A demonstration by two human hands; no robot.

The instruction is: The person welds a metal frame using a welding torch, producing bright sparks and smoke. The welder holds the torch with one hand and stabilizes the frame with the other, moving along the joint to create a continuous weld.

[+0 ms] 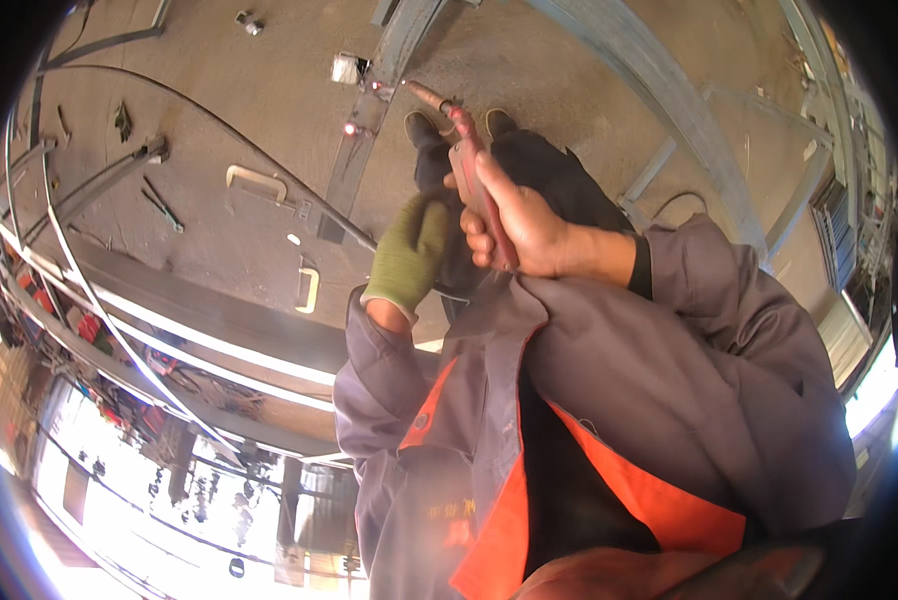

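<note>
The bare right hand (514, 225) is wrapping its fingers tightly around the reddish handle of a welding torch (469, 160), gripping it with the thumb lying along the top. The torch is running forward and away from that hand, its bent coppery nozzle ending just short of a long grey steel bar (364, 130) that is lying on the concrete floor (229, 90) ahead of the hand. Two small glowing red spots are showing on that bar, one right by the nozzle tip and one a little nearer. The left hand (409, 255), wearing a green knitted glove, is sitting just beside the right hand, on its left and slightly lower, pressing against the dark trouser leg there; whether its fingers are curling around anything I cannot tell, since only the back of the glove is showing. Beyond the right hand's knuckles, two dark shoes (424, 128) are standing near the bar. Further to the left of the gloved hand, a pale metal handle (257, 180) is lying on the floor, well apart from both hands.
</note>
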